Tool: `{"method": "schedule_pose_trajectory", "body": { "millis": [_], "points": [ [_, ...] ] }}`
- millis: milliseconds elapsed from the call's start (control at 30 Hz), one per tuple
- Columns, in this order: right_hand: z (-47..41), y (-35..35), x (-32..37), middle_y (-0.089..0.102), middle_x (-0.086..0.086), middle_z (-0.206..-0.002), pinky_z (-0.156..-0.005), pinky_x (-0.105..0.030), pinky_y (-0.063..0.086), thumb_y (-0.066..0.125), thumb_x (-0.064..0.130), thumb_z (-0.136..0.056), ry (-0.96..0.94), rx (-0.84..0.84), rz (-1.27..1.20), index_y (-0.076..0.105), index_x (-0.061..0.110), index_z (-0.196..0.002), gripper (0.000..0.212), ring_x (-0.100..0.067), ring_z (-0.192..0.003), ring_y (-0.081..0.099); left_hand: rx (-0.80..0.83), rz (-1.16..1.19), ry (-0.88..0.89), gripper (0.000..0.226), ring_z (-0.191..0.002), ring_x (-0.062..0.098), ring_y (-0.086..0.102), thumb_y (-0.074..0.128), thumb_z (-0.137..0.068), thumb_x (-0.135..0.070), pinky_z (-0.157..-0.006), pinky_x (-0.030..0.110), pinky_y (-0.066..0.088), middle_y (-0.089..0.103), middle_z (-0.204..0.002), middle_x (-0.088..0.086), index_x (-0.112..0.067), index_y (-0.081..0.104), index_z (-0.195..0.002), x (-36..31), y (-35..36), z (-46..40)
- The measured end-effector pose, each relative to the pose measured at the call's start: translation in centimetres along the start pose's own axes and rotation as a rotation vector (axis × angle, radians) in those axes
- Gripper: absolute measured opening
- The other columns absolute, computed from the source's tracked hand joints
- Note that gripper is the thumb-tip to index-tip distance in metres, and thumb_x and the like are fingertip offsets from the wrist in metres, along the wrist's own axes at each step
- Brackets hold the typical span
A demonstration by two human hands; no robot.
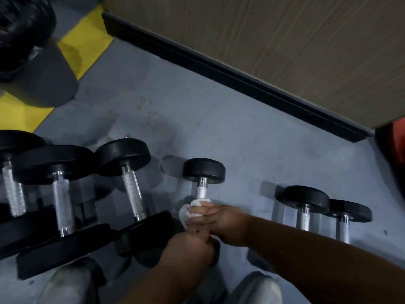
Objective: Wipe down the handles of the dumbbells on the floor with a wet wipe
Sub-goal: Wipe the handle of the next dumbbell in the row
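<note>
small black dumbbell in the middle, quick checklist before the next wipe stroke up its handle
1. White wet wipe wrapped round the knurled metal handle of the small black dumbbell: ok.
2. Right hand grips the wipe: ok.
3. Left hand steadies the dumbbell's near end: ok, though that end is mostly hidden.
4. Handle above the wipe bare and free to wipe: ok.
5. Neighbouring larger black dumbbell apart from the stroke path: ok.
6. Wipe wet enough: cannot tell.
</note>
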State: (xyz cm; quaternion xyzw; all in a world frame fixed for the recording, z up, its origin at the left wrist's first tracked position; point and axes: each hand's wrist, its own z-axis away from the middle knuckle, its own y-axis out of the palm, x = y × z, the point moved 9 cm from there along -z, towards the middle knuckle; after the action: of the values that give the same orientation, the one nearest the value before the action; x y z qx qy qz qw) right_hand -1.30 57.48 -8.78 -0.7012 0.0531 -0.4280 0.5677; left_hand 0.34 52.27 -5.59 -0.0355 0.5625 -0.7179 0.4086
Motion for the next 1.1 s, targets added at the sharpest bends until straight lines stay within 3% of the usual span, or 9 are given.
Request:
{"method": "schedule_pose_trajectory", "body": {
  "millis": [200,267,367,500,600,700,833,933,1100],
  "points": [
    [-1.1,-2.1,-4.1,0.049,-0.003,-0.148,-0.113,-0.047,0.036,0.046,-0.015,-0.079,0.224,-0.129,0.056,0.058,0.012,-0.136,0.065,-0.024,-0.145,0.032,0.072,-0.128,0.030,0.026,-0.054,0.024,0.058,0.081,-0.052,-0.030,-0.035,0.025,0.034,0.062,-0.078,0.003,-0.013,0.071,-0.069,0.3,0.6,0.5],
    [-0.7,-0.6,-1.6,0.050,-0.007,-0.147,-0.116,-0.047,0.032,0.036,-0.001,-0.097,0.169,-0.142,0.006,0.057,0.008,-0.136,0.046,-0.026,-0.145,0.032,0.148,-0.008,-0.059,0.034,-0.077,0.032,0.063,0.050,-0.082,-0.036,-0.050,0.030,0.043,0.062,-0.100,0.009,-0.011,0.070,-0.094,1.2,1.4,0.6],
    [0.1,0.7,0.5,0.042,-0.006,-0.153,-0.118,-0.048,0.028,0.045,0.005,-0.099,0.056,-0.024,-0.039,0.049,0.011,-0.144,0.046,-0.021,-0.148,0.026,0.043,0.025,-0.118,0.079,-0.104,0.035,0.058,-0.004,-0.079,-0.038,-0.073,0.036,0.046,0.051,-0.128,0.013,-0.010,0.055,-0.124,2.2,1.8,0.4],
    [-0.5,-1.2,-3.5,0.045,-0.003,-0.152,-0.119,-0.044,0.026,0.048,-0.017,-0.075,0.107,-0.031,0.015,0.055,0.013,-0.140,0.071,-0.019,-0.148,0.027,0.174,0.063,-0.063,0.049,-0.073,0.032,0.060,0.024,-0.079,-0.023,-0.045,0.031,0.044,0.067,-0.100,0.012,-0.008,0.069,-0.088,0.9,1.6,0.8],
    [-1.0,-1.5,-4.0,0.046,-0.003,-0.151,-0.116,-0.048,0.032,0.043,-0.013,-0.079,0.253,-0.123,0.023,0.056,0.011,-0.138,0.065,-0.023,-0.147,0.028,0.031,0.145,-0.156,0.094,-0.102,0.030,0.054,-0.012,-0.064,-0.040,-0.074,0.029,0.031,0.052,-0.119,0.010,-0.010,0.057,-0.120,1.0,0.9,0.6],
    [-0.2,0.3,-0.2,0.052,-0.006,-0.145,-0.117,-0.046,0.030,0.027,0.015,-0.105,0.196,-0.126,-0.023,0.058,0.008,-0.136,0.044,-0.025,-0.144,0.034,0.044,0.080,-0.164,0.100,-0.112,0.029,0.051,-0.017,-0.061,-0.042,-0.076,0.028,0.030,0.048,-0.130,0.009,-0.013,0.050,-0.129,1.2,1.6,0.0],
    [0.1,0.1,-1.2,0.045,-0.001,-0.151,-0.121,-0.041,0.021,0.036,0.004,-0.099,0.079,0.035,0.023,0.054,0.015,-0.141,0.046,-0.017,-0.148,0.025,0.030,-0.022,0.010,0.070,-0.086,0.036,0.062,0.007,-0.074,-0.032,-0.061,0.035,0.048,0.059,-0.111,0.015,-0.007,0.065,-0.104,0.8,1.0,0.0],
    [-0.2,-1.5,-4.6,0.041,0.000,-0.154,-0.119,-0.044,0.026,0.047,-0.018,-0.074,0.192,-0.024,0.049,0.050,0.016,-0.143,0.077,-0.016,-0.149,0.022,0.106,-0.173,0.100,0.015,-0.048,0.024,0.056,0.067,-0.060,-0.027,-0.036,0.022,0.027,0.060,-0.069,0.004,-0.012,0.067,-0.063,0.1,0.4,0.7],
    [0.1,1.3,0.4,0.051,-0.006,-0.147,-0.116,-0.047,0.032,0.023,0.016,-0.107,0.159,-0.036,-0.033,0.057,0.008,-0.136,0.046,-0.024,-0.145,0.033,0.154,-0.163,0.065,0.037,-0.058,0.019,0.064,0.077,-0.037,-0.038,-0.037,0.018,0.039,0.068,-0.076,0.000,-0.016,0.075,-0.067,1.0,0.4,1.1]
  ]
}}
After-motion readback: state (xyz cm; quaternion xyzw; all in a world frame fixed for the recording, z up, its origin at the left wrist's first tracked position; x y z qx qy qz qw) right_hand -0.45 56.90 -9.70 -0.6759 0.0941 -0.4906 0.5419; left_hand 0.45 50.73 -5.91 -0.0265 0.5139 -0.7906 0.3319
